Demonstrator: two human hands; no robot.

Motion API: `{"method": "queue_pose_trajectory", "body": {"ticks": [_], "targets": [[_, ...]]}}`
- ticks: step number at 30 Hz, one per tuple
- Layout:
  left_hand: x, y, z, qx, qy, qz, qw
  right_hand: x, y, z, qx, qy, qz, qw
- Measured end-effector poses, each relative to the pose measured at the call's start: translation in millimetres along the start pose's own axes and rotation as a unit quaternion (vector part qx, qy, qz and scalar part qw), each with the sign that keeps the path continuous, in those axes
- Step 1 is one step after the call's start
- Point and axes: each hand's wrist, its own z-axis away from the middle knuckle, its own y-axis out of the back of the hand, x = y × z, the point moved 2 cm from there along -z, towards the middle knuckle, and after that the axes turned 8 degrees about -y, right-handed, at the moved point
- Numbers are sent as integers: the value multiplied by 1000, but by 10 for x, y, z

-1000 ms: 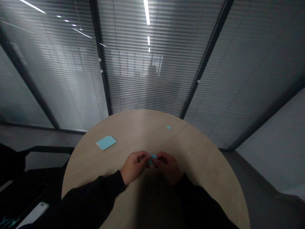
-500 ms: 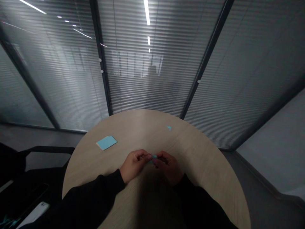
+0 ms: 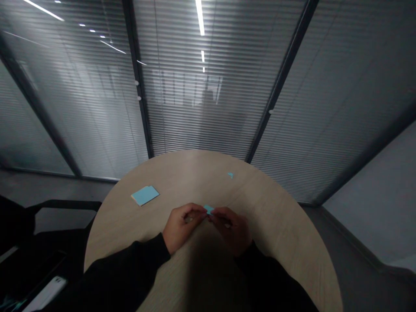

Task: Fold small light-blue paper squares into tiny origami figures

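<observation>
My left hand point(image 3: 180, 226) and my right hand point(image 3: 230, 229) meet over the middle of a round wooden table point(image 3: 279, 225). Both pinch a small folded piece of blue paper point(image 3: 208, 209) between their fingertips, just above the tabletop. Most of the paper is hidden by the fingers. Black sleeves cover both arms.
A pad of blue paper sheets point(image 3: 144, 195) lies on the table to the left. A tiny blue folded piece point(image 3: 230, 175) rests further back. A dark chair point(image 3: 48, 216) stands at the left, with a white phone-like object point(image 3: 45, 294) low at the left. Glass walls with blinds stand behind.
The fingers have shifted a little and the blue paper now sticks up slightly higher between the fingertips. Both hands stay at the same spot.
</observation>
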Motion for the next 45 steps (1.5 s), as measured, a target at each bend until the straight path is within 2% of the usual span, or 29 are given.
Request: {"method": "queue_pose_trajectory", "body": {"ticks": [6, 12, 15, 25, 32, 40, 45], "targets": [[20, 19, 13, 7, -14, -6, 1000, -62, 26, 7, 3, 14, -10, 1000], [-2, -7, 24, -2, 0, 88, 996, -130, 39, 4, -10, 34, -27, 999], [2, -9, 21, 2, -3, 90, 996, -129, 34, -2, 2, 35, -33, 999], [-21, -52, 26, 8, 52, 90, 995, -12, -26, -2, 11, -66, -70, 995], [-91, -78, 9, 11, 67, 149, 987, 58, -65, -9, 14, -90, -104, 990], [-108, -97, -12, 20, 70, 147, 986, 67, -77, -35, 17, -124, -137, 983], [-137, -116, -16, 11, 88, 198, 976, 69, -71, -39, 15, -137, -135, 981]]}}
